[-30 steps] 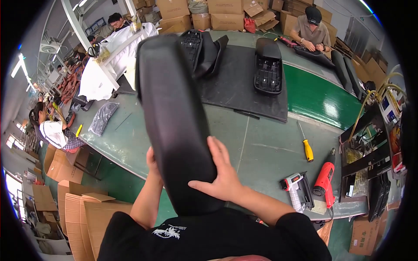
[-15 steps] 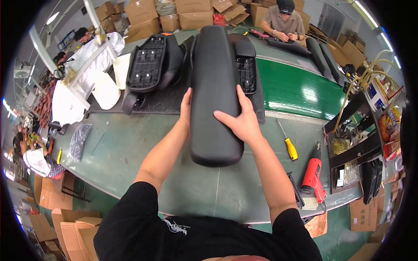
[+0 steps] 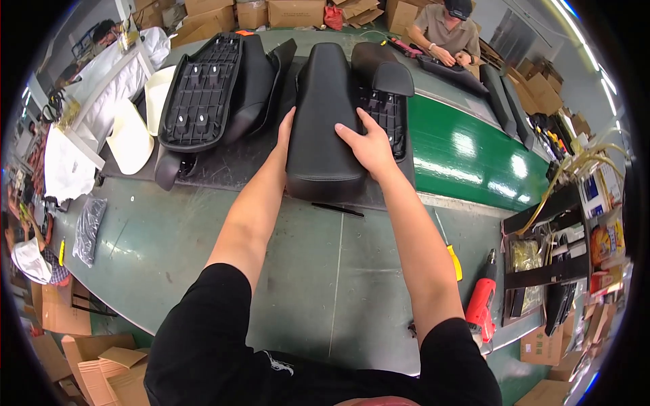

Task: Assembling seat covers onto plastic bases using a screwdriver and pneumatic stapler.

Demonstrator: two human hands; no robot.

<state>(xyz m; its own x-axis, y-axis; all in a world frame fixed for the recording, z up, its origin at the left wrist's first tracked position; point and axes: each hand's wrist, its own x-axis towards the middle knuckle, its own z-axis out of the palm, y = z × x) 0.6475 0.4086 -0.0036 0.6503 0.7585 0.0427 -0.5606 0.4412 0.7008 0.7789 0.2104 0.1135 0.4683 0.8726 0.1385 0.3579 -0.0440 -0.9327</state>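
Note:
A long black padded seat (image 3: 323,118) is between my hands over the far part of the bench, its stitched near end toward me. My left hand (image 3: 286,134) presses along its left side, fingers mostly hidden. My right hand (image 3: 371,143) grips the right side, thumb on top and fingers against the edge. Left of it lies an upturned black seat (image 3: 203,98), its ribbed underside showing. Another ribbed black base (image 3: 386,111) is partly covered just right of the held seat. A thin black strip (image 3: 337,210) lies on the bench below the near end.
To the right are a yellow-handled screwdriver (image 3: 454,262), a red heat gun (image 3: 482,301) and a black shelf unit (image 3: 548,274). Cream curved pieces (image 3: 128,139) and a plastic-wrapped item (image 3: 89,230) lie left. A co-worker (image 3: 447,34) handles a dark part across the green bench.
My hands have carried the seat away from me, and its near end now tilts up to show the stitched face. The thin strip on the bench has come into sight.

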